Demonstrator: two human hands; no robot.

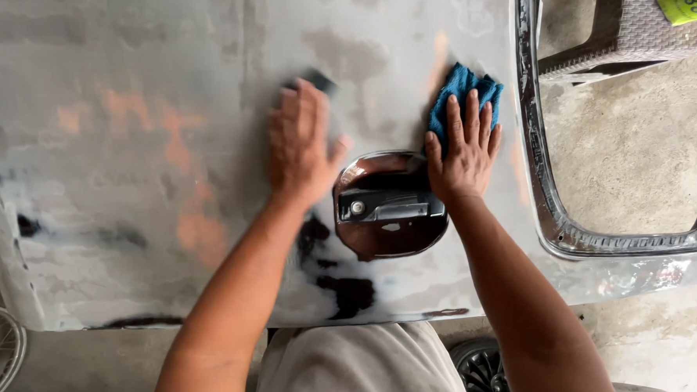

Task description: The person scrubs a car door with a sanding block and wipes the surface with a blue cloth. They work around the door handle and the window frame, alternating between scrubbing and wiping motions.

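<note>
A sanded grey car door panel (128,210), patched orange and black, fills the frame's left and centre. The dark handle recess (389,206) is flanked by 2 hands. The left hand (302,143) is clamped over a dark sanding block (320,80); a blue cloth (456,95) is pinned under the flat right hand (462,150).

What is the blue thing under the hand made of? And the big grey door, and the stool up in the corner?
The blue cloth under the right hand looks like soft, fluffy fabric; it bunches and folds. The door panel seems to be metal, sanded dull grey, with orange patches showing through. The stool looks like moulded plastic with a woven pattern, though that is hard to tell for sure.
</note>
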